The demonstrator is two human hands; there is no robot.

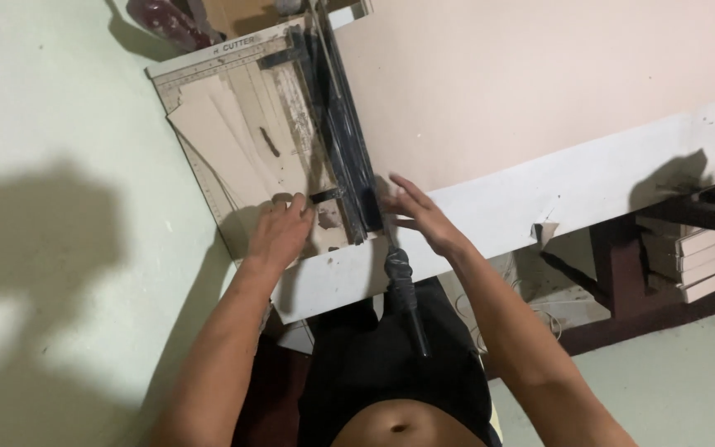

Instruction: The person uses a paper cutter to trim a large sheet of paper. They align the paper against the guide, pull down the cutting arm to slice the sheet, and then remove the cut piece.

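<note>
One paper cutter lies on the table. The left hand presses flat on its near edge; the right hand, fingers spread, touches its one blade arm.

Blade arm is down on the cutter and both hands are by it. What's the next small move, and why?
Probably slide the right hand down to the black handle and lift. The blade arm lies flat, the left hand already rests on the cardboard, and the right hand is open, gripping nothing.
</note>
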